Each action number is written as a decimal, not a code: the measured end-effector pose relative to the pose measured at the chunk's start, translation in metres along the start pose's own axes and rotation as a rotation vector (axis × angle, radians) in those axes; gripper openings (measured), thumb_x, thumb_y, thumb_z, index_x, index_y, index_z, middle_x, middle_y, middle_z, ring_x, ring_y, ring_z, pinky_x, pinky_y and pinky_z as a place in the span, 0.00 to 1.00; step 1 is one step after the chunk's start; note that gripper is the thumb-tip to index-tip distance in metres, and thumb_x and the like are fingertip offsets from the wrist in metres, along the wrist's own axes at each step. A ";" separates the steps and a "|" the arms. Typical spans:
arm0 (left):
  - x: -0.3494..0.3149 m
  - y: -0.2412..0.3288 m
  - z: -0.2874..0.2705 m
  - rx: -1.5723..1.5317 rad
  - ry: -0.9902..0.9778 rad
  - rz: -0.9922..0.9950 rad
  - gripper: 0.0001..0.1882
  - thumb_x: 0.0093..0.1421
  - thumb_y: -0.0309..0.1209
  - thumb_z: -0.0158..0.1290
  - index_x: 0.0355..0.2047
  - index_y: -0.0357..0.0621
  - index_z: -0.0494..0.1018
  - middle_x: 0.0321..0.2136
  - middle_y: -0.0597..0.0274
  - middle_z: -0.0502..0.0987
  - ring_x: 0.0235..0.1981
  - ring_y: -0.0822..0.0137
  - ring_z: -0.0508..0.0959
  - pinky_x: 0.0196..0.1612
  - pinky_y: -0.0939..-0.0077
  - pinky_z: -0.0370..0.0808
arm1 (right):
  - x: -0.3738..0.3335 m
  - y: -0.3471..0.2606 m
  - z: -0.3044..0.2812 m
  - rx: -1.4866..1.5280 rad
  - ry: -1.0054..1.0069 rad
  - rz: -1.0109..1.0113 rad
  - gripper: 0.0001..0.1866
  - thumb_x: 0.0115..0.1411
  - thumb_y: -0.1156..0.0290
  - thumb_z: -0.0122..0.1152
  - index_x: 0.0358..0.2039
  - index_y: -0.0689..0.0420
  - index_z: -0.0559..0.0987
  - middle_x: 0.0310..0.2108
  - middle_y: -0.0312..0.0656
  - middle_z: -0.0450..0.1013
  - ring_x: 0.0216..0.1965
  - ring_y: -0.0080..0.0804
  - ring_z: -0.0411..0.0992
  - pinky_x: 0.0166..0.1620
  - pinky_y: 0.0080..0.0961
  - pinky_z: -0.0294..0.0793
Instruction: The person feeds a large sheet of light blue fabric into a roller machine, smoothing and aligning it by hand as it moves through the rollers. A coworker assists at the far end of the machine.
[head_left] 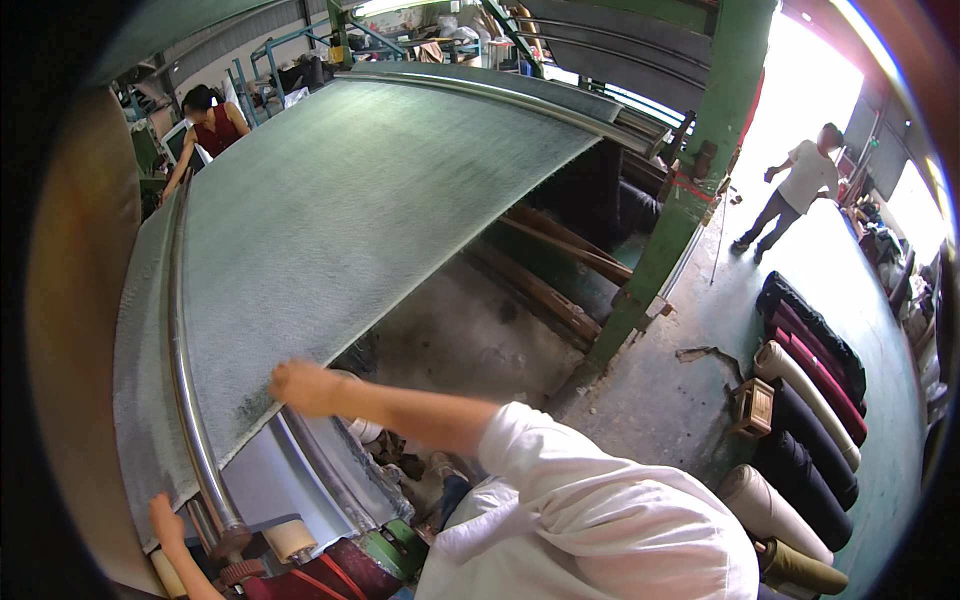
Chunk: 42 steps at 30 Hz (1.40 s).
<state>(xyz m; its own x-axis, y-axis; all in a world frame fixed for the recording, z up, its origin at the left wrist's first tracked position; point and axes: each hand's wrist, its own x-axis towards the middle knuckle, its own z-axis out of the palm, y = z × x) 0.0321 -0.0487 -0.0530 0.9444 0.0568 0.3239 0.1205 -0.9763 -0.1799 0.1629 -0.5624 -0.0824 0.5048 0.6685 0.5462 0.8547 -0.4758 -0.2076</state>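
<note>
fabric sheet (pixel 370 210): long axis stretched away toward upper right | right hand (pixel 300 387): near edge is gripped | left hand (pixel 166 520): open, raised beside steel roller (pixel 185 380)

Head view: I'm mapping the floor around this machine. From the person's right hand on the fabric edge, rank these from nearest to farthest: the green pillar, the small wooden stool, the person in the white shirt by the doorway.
Measured from the right hand:
1. Green pillar, right of the fabric sheet, its base nearest.
2. Small wooden stool, on the floor farther right, beside the fabric rolls.
3. Person in the white shirt, far upper right at the bright doorway.
</note>
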 end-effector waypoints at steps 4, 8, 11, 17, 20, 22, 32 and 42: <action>0.018 0.002 0.010 0.086 -0.093 -0.034 0.17 0.44 0.10 0.40 0.35 0.33 0.68 0.32 0.40 0.70 0.40 0.40 0.68 0.41 0.54 0.65 | -0.052 0.113 -0.035 -0.194 0.153 0.311 0.11 0.38 0.75 0.57 0.27 0.58 0.76 0.35 0.50 0.71 0.42 0.46 0.69 0.41 0.40 0.69; -0.003 -0.033 0.024 0.045 0.087 0.053 0.14 0.45 0.11 0.41 0.33 0.32 0.67 0.33 0.40 0.70 0.39 0.40 0.69 0.41 0.55 0.66 | -0.079 0.139 -0.069 -0.275 0.145 0.540 0.06 0.40 0.72 0.55 0.22 0.57 0.75 0.27 0.49 0.73 0.34 0.45 0.72 0.38 0.39 0.70; 0.013 0.015 0.016 0.125 0.416 0.186 0.13 0.44 0.11 0.42 0.31 0.32 0.67 0.32 0.40 0.70 0.38 0.40 0.69 0.39 0.54 0.65 | -0.099 0.130 -0.050 -0.274 0.221 0.455 0.04 0.39 0.73 0.53 0.19 0.58 0.74 0.20 0.48 0.72 0.27 0.48 0.71 0.33 0.39 0.69; 0.009 0.031 -0.024 0.042 -0.141 -0.060 0.15 0.42 0.09 0.42 0.32 0.33 0.67 0.32 0.39 0.69 0.37 0.40 0.68 0.38 0.54 0.64 | -0.095 0.094 -0.024 -0.263 0.186 0.484 0.05 0.40 0.72 0.52 0.18 0.60 0.73 0.22 0.48 0.72 0.28 0.46 0.71 0.35 0.37 0.68; 0.007 0.017 -0.012 -0.006 -0.068 -0.001 0.13 0.48 0.13 0.39 0.34 0.35 0.68 0.34 0.41 0.70 0.40 0.42 0.69 0.43 0.57 0.66 | -0.090 0.086 -0.025 -0.246 0.146 0.485 0.05 0.40 0.72 0.53 0.18 0.60 0.73 0.21 0.48 0.72 0.28 0.45 0.71 0.34 0.36 0.67; 0.010 0.011 -0.006 0.079 -0.100 -0.024 0.13 0.49 0.14 0.40 0.34 0.35 0.68 0.34 0.41 0.71 0.39 0.42 0.69 0.43 0.58 0.66 | -0.088 0.081 -0.025 -0.268 0.149 0.469 0.06 0.38 0.71 0.54 0.16 0.60 0.73 0.20 0.48 0.72 0.27 0.44 0.71 0.33 0.36 0.67; 0.031 0.056 -0.032 0.050 -0.169 -0.076 0.13 0.48 0.15 0.42 0.34 0.35 0.70 0.37 0.42 0.72 0.41 0.43 0.70 0.45 0.56 0.66 | -0.075 0.065 -0.030 -0.286 0.116 0.414 0.07 0.38 0.68 0.56 0.18 0.58 0.76 0.21 0.46 0.73 0.29 0.42 0.72 0.33 0.34 0.68; 0.022 0.086 -0.073 0.049 -0.190 -0.069 0.07 0.45 0.21 0.52 0.27 0.40 0.73 0.30 0.44 0.74 0.36 0.43 0.73 0.37 0.52 0.69 | -0.045 0.032 -0.022 -0.113 -0.053 0.462 0.07 0.42 0.73 0.54 0.23 0.60 0.75 0.26 0.52 0.73 0.33 0.49 0.72 0.37 0.42 0.71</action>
<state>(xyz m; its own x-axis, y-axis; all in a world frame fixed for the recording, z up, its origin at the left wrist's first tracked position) 0.0414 -0.1465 0.0065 0.9737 0.1659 0.1564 0.1969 -0.9576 -0.2103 0.1651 -0.6200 -0.0955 0.8366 0.3992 0.3751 0.5225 -0.7872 -0.3276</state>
